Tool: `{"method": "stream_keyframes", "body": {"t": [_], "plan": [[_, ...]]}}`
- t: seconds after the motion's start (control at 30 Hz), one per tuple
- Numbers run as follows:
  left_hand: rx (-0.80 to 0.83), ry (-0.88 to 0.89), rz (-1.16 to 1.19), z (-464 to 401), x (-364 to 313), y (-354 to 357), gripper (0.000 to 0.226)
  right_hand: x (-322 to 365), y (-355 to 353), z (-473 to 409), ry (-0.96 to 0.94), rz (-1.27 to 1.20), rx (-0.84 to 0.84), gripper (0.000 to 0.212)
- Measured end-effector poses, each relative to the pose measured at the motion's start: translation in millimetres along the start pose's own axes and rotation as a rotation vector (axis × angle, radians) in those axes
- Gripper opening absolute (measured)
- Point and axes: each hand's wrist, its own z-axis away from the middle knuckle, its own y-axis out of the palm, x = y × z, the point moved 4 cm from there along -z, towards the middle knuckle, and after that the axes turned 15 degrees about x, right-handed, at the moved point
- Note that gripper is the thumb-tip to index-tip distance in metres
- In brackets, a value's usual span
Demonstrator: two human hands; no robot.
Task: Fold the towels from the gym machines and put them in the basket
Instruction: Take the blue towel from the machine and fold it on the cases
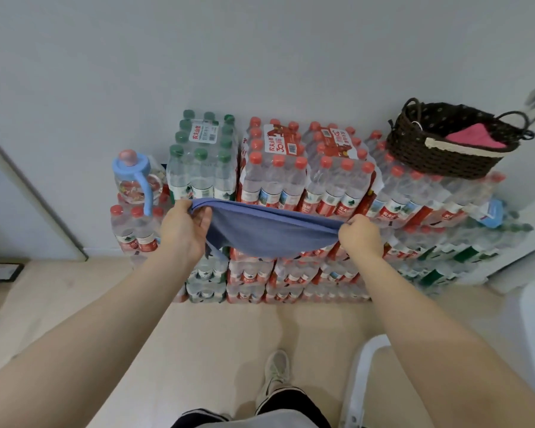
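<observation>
Bottle stacks [291, 168] | blue towel [269, 231] stretched between both hands [184, 230]

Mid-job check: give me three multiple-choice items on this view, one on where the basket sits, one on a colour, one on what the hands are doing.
1. Where is the basket?
A. on the floor
B. on top of the stacked water bottle packs, to the right
C. on the white chair

2. What colour is the towel being held?
A. blue
B. green
C. yellow

3. How is it held?
A. left hand alone
B. draped over a forearm
C. both hands grip it, one at each end

Key: 1 B, the basket rests on the bottle packs at upper right; 2 A, the stretched cloth is blue; 3 C, the left hand and right hand each grip an end.
</observation>
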Motion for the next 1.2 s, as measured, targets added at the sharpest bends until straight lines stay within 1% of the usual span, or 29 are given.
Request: {"method": "stream_keyframes", "body": {"t": [0.07, 0.1, 0.17, 0.23, 0.33, 0.4, 0.5, 0.57, 0.67, 0.77, 0.83, 0.87, 0.93, 1.0, 1.03, 1.1, 1.2], "plan": [[0.018, -0.013, -0.045, -0.9, 5.7, 7.6, 0.024, -5.7, -6.7, -0.2, 0.11, -0.332, 0.004, 0.025], [0.02, -0.024, -0.087, -2.2, 7.9, 9.9, 0.025, -6.1, -6.8, -0.1, 0.11, -0.545, 0.032, 0.026], [0.014, -0.073, -0.189, -7.6, 11.6, 11.3, 0.028, -3.1, -9.4, 3.7, 0.017, -0.927, 0.054, 0.022], [0.011, -0.152, -0.268, -15.6, 16.5, 10.0, 0.032, 1.0, -16.3, 7.6, -0.058, -1.145, 0.018, 0.019], [0.01, -0.202, -0.319, -30.3, 23.4, 10.6, 0.033, 6.4, -24.0, -2.8, -0.071, -1.304, -0.031, 0.023], [0.03, -0.186, -0.326, -41.2, 25.7, 16.5, 0.032, 9.2, -29.1, -13.3, -0.073, -1.304, -0.073, 0.024], [0.079, -0.139, -0.297, -61.2, 26.1, 31.6, 0.019, 12.0, -41.2, -33.9, -0.108, -1.186, -0.179, 0.019], [0.107, -0.133, -0.25, -77.4, 28.0, 45.5, 0.021, 15.3, -49.5, -53.8, -0.094, -1.206, -0.191, 0.018], [0.165, -0.126, -0.174, -104.7, 34.5, 74.4, 0.018, 27.6, -64.6, -91.6, -0.098, -1.403, -0.1, 0.013], [0.223, -0.11, -0.142, -139.9, 39.6, 105.6, 0.017, 49.2, -82.7, -136.5, -0.215, -1.487, 0.043, 0.017], [0.24, -0.1, -0.114, -166.4, 40.4, 126.6, 0.024, 62.2, -96.4, -166.4, -0.27, -1.412, 0.056, 0.022], [0.232, -0.093, -0.093, -180.8, 40.3, 135.8, 0.028, 68.3, -103.6, -179.7, -0.282, -1.326, 0.036, 0.02], [0.187, -0.082, -0.08, -210.8, 40.1, 150.4, 0.033, 76.6, -116.2, -206.7, -0.262, -1.141, -0.013, 0.006], [0.153, -0.078, -0.113, -239.4, 39.4, 162.5, 0.034, 82.5, -124.2, -237.5, -0.243, -1.054, -0.046, 0.018], [0.146, -0.078, -0.142, -252.8, 39.5, 168.4, 0.032, 85.9, -127.4, -252.5, -0.241, -1.042, -0.05, 0.02], [0.124, -0.087, -0.245, -279.9, 42.2, 178.4, 0.022, 93.7, -131.0, -281.9, -0.231, -1.036, -0.036, 0.019], [0.08, -0.041, -0.523, -317.3, 46.4, 189.0, 0.015, 103.6, -129.6, -321.8, -0.212, -0.986, 0.001, 0.014]]}}
